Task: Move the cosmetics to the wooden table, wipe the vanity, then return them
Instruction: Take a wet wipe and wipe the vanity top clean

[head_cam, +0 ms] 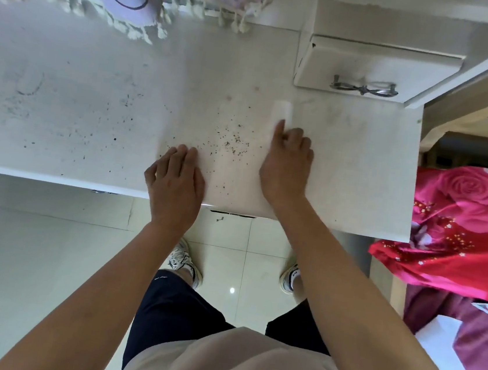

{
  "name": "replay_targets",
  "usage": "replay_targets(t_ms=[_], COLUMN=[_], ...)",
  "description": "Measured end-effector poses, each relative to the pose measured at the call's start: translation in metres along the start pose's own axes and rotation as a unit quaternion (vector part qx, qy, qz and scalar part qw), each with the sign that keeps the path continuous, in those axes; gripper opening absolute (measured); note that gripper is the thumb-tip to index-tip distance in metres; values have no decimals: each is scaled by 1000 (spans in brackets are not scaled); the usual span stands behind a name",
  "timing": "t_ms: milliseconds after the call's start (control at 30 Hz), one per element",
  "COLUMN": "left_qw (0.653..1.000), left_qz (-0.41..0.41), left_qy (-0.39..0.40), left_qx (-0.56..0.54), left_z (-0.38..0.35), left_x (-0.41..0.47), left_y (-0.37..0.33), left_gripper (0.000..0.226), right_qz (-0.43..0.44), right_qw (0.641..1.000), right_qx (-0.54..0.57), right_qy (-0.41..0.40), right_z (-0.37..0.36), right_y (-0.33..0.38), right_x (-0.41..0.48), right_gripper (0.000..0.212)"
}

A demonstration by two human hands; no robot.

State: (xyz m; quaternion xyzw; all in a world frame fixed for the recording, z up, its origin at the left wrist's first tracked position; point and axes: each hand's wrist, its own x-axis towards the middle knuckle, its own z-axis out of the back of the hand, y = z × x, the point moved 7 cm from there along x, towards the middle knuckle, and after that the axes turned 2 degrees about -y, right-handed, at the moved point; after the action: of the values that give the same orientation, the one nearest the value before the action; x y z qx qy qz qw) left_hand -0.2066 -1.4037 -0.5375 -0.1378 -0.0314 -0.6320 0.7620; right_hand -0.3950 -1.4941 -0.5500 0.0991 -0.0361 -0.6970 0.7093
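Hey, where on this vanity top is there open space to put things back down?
The vanity top is bare left of the left hand, though speckled with dark crumbs. A cleaner bare patch lies right of the right hand, below the small drawer. The back left is crowded by the fringed cloth. The right hand holds a white wipe.

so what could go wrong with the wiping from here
The right hand pushes a small white folded wipe toward the scattered dark crumbs on the white vanity top. The wipe is narrow, so it may smear or scatter specks rather than gather them. Crumbs lie close to the front edge, so a sweep could drop them onto the glossy tiled floor. The left hand rests flat among the specks and may drag some.
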Motion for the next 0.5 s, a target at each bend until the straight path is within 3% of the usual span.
replay_targets(t_ms=[100, 200, 300, 400, 500], left_qw=[999, 990, 981, 984, 989], left_qz=[12, 90, 120, 107, 77], left_qy=[22, 24, 18, 24, 26], left_qx=[-23, -104, -149, -142, -124], left_z=[9, 18, 24, 29, 32], left_x=[7, 20, 29, 32, 29], left_y=[3, 20, 34, 40, 45], left_gripper=[27, 17, 19, 22, 23], right_qz=[113, 173, 39, -114, -79], right_qw=[992, 981, 991, 993, 996], right_qx=[26, 85, 112, 23, -38], right_qy=[50, 28, -69, -34, 6], right_z=[-6, 17, 45, 44, 23], right_y=[64, 57, -25, -85, -36], right_x=[-4, 4, 14, 25, 44], right_gripper=[63, 58, 51, 56, 63])
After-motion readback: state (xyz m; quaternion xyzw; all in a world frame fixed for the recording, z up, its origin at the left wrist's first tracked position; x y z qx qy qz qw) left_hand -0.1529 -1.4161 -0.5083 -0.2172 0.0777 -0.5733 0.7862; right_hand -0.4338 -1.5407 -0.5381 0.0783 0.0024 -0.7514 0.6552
